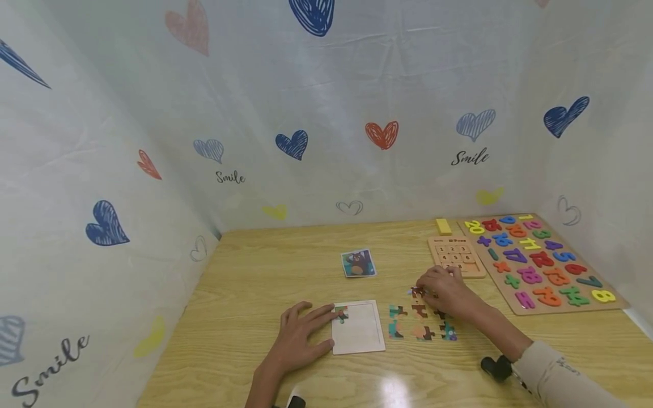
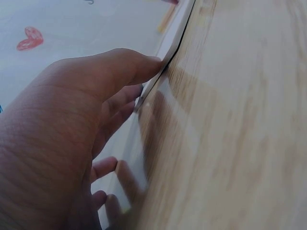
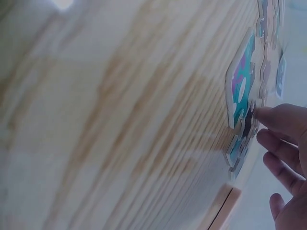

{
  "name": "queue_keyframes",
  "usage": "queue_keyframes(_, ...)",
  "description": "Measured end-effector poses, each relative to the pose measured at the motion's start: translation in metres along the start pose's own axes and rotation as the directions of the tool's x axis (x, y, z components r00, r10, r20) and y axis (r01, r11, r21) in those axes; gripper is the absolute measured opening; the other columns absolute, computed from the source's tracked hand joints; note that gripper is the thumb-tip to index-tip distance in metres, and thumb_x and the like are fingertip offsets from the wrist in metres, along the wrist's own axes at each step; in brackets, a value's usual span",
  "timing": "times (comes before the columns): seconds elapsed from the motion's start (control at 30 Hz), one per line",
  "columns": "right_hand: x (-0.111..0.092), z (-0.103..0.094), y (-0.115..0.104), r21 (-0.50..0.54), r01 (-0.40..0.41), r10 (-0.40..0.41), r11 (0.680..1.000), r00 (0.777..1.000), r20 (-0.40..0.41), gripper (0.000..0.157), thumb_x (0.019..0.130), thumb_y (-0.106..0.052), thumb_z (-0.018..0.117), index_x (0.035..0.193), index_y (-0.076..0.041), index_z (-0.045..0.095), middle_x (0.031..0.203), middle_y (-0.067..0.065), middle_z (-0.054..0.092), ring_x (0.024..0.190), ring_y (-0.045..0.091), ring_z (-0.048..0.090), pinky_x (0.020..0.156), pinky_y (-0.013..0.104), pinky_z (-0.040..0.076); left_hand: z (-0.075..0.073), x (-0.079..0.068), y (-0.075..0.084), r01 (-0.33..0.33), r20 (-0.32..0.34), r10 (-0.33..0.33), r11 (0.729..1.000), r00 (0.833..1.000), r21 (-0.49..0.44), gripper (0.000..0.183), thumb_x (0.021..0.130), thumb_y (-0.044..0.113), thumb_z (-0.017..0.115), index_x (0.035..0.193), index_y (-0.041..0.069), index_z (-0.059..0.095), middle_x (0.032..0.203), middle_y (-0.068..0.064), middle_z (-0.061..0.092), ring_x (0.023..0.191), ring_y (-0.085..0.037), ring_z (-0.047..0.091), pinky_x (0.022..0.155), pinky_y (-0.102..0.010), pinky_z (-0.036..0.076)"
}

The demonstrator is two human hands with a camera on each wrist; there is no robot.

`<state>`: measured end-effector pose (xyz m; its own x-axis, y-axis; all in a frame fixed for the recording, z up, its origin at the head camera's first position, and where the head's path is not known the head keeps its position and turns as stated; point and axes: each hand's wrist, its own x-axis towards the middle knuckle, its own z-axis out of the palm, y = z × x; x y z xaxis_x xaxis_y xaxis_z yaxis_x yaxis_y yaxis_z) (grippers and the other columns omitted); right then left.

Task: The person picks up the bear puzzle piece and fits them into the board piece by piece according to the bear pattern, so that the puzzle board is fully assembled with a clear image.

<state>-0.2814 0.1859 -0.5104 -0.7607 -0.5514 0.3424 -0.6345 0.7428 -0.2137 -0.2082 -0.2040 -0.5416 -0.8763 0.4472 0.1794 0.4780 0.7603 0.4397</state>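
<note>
My left hand (image 1: 298,340) rests at the left edge of a square white puzzle board (image 1: 359,334), fingers spread. Its index fingertip is by a green-and-brown puzzle piece (image 1: 342,313) in the board's upper left corner; its thumb touches the board edge (image 2: 168,55). My right hand (image 1: 449,292) reaches down over the loose puzzle pieces (image 1: 422,332) right of the board, fingertips at a dark brown piece (image 1: 416,292). In the right wrist view the thumb (image 3: 276,117) is at a dark piece beside a teal one (image 3: 242,79), and the fingers are loosely extended. Contact beneath the fingertips is partly hidden.
A bear picture card (image 1: 359,263) lies behind the board. Back right are a wooden number-tile puzzle (image 1: 474,266), a yellow block (image 1: 443,226) and a large board of coloured numbers (image 1: 556,272). A heart-printed curtain (image 1: 326,175) encloses the table.
</note>
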Motion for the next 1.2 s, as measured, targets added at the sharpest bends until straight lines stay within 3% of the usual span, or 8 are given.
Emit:
queue_keyframes(0.3, 0.004, 0.0, 0.001, -0.029, -0.037, 0.037, 0.999, 0.999, 0.015, 0.02, 0.078, -0.008, 0.084, 0.094, -0.017, 0.075, 0.09, -0.005, 0.069, 0.093, 0.024, 0.058, 0.082, 0.053, 0.03, 0.0, 0.0, 0.001, -0.013, -0.022, 0.013, 1.0, 1.0, 0.01, 0.053, 0.091, 0.047, 0.063, 0.143, 0.038, 0.056, 0.15, 0.017, 0.046, 0.136, -0.033, 0.034, 0.102, -0.063, 0.021)
queue_keyframes(0.5, 0.004, -0.003, -0.001, -0.053, -0.043, 0.044, 0.998, 0.999, 0.027, 0.017, 0.078, -0.008, 0.08, 0.09, -0.019, 0.074, 0.088, -0.005, 0.068, 0.093, 0.025, 0.058, 0.082, 0.055, 0.031, 0.0, -0.001, 0.001, 0.005, 0.008, -0.005, 1.0, 1.0, 0.006, 0.054, 0.092, 0.047, 0.063, 0.144, 0.038, 0.054, 0.151, 0.018, 0.044, 0.138, -0.032, 0.032, 0.104, -0.062, 0.02)
queue_keyframes(0.9, 0.006, -0.007, -0.011, -0.05, 0.026, -0.029, 0.998, 0.998, -0.06, 0.021, 0.073, -0.009, 0.085, 0.09, -0.016, 0.074, 0.085, -0.005, 0.066, 0.088, 0.022, 0.058, 0.085, 0.057, 0.031, -0.002, -0.001, 0.0, 0.003, 0.0, -0.003, 1.0, 1.0, 0.009, 0.054, 0.092, 0.048, 0.062, 0.144, 0.038, 0.055, 0.151, 0.018, 0.045, 0.137, -0.032, 0.033, 0.104, -0.062, 0.02)
queue_keyframes(1.2, 0.013, -0.016, -0.027, -0.032, 0.057, -0.059, 0.998, 0.996, -0.064, 0.021, 0.074, -0.01, 0.085, 0.091, -0.016, 0.074, 0.087, -0.005, 0.065, 0.09, 0.019, 0.057, 0.086, 0.058, 0.033, -0.002, 0.0, 0.002, 0.01, 0.01, -0.01, 1.0, 1.0, 0.011, 0.054, 0.092, 0.049, 0.061, 0.145, 0.04, 0.053, 0.151, 0.018, 0.045, 0.138, -0.033, 0.032, 0.104, -0.063, 0.019)
